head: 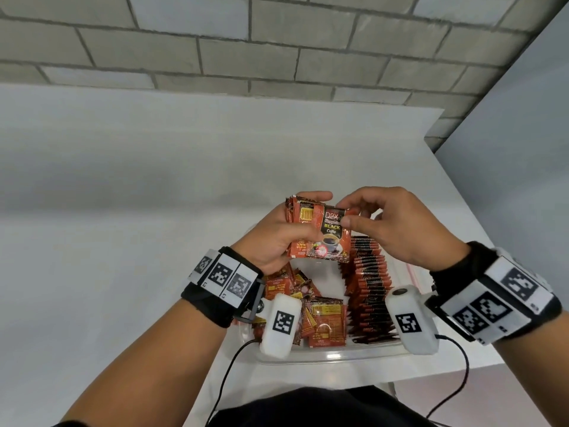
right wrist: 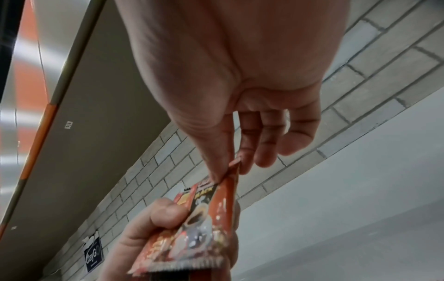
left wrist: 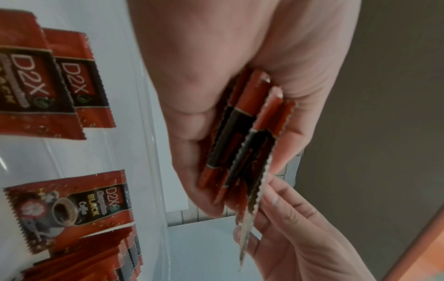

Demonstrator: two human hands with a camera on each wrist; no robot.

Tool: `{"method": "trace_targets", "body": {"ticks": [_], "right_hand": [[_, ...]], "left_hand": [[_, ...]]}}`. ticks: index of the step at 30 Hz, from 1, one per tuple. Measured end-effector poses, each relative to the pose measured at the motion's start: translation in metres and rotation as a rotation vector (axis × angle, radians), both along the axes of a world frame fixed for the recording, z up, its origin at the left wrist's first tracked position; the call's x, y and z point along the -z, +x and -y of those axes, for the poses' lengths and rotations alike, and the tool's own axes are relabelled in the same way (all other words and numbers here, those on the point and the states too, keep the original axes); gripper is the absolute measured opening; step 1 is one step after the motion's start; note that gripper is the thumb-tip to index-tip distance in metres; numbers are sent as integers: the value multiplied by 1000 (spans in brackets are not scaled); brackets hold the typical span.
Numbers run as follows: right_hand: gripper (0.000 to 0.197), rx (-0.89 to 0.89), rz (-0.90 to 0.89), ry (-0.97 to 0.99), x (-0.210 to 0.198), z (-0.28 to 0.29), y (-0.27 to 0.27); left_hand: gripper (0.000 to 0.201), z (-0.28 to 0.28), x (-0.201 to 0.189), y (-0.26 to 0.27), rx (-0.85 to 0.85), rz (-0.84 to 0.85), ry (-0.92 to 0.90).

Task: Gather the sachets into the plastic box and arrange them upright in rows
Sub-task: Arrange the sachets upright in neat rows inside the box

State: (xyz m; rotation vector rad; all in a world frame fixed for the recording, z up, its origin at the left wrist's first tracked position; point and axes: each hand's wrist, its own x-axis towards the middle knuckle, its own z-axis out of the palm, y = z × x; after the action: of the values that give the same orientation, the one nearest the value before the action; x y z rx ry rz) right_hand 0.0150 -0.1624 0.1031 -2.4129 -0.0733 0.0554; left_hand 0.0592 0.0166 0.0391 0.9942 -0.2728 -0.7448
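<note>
Left hand (head: 278, 238) gripped a stack of sachets (head: 311, 229) above the box (head: 332, 355), thumb across the front. Right hand (head: 397, 229) pinched the front sachet (head: 331, 238) at its top edge between thumb and fingertips. Inside the box: upright row (head: 369, 291) on the right, loose sachets (head: 308, 309) on the left. Box sat on the tabletop (head: 154, 211).

I see the sachets (head: 326, 234) as red-orange with a black panel, white and yellow lettering and a coffee cup picture. The plastic box (head: 332, 355) is clear. My wristbands (head: 212, 300) are black, carrying white tags (head: 221, 274) with black square codes. The table (head: 154, 211) is plain white, the brick wall (head: 277, 41) grey.
</note>
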Motion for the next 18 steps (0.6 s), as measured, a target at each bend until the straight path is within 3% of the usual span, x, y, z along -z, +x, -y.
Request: {"method": "trace_targets", "body": {"ticks": [3,5,9,11,18], "right_hand": [[12,2,-42,13,-3,2,4],[12,15,-90,27,-4,7,8],[13,-50,-186,-154,7,15,17],[13,-111,-227,-276,18,15,22],[8,-187,-323,-569,47,0,37]], "left_hand": [[61,1,-2,0,-62,-25,41],[60,-1,-3,5,-197,-81,84],[23,-12,-2,17,-372,-186,89],[13,-14,-3,19,-382,-207,93],[6,-16,-9,19,-362,-178,85]]}}
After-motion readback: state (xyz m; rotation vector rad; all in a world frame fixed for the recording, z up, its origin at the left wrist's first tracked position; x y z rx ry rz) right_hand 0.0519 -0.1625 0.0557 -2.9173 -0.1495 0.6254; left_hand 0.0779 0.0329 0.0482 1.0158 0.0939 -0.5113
